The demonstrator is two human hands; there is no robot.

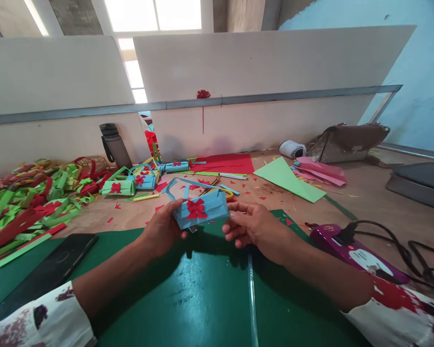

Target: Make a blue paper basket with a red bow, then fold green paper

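A small blue paper bag [211,207] with a red bow [196,209] on its front and a thin blue strip handle is held up over the green mat [202,289]. My left hand [164,226] grips its left end between thumb and fingers. At the right end is my right hand [251,224], its fingers curled and the fingertips against the bag's edge. Behind the bag, yellow-handled scissors [229,193] lie partly hidden. Further back left stand a green paper bag [117,188] and another blue bag [144,179], each with a red bow.
Colored paper strips [29,202] heap at the left beside a black phone [47,270]. A dark bottle [115,144] stands behind. Red paper [224,164], green paper [289,180] and a white spool [292,149] lie further back. At right are a purple power strip [358,253] and cables.
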